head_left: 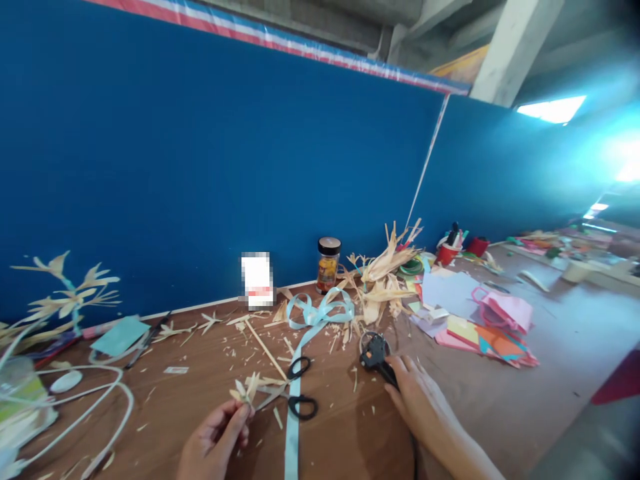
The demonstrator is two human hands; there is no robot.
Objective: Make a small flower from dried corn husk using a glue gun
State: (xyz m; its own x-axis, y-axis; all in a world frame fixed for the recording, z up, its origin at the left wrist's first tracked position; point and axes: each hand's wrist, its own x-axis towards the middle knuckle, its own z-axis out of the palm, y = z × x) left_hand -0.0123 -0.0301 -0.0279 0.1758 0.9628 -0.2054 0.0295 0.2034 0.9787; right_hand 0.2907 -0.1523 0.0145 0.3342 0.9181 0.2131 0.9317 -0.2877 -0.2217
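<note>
My left hand [219,433] pinches a small pale flower made of corn husk [245,391] between thumb and fingers. Just right of it, scissors [300,400] with black handles lie spread on the table, across a light blue ribbon [293,433]. That ribbon forms a looped bow [320,312] farther back. On the right, my right hand [413,387] has its fingers around the handle of a black hot glue gun [375,352], whose cord trails toward the front edge. Part of the grip is hidden under the hand.
Behind stand a lidded jar [329,267] and a heap of dry corn husks [385,273]. Coloured papers [485,337] and a pink bag [503,309] lie right. White cables [120,393] and a husk flower stem [73,300] are left. A blue partition [200,153] closes the back.
</note>
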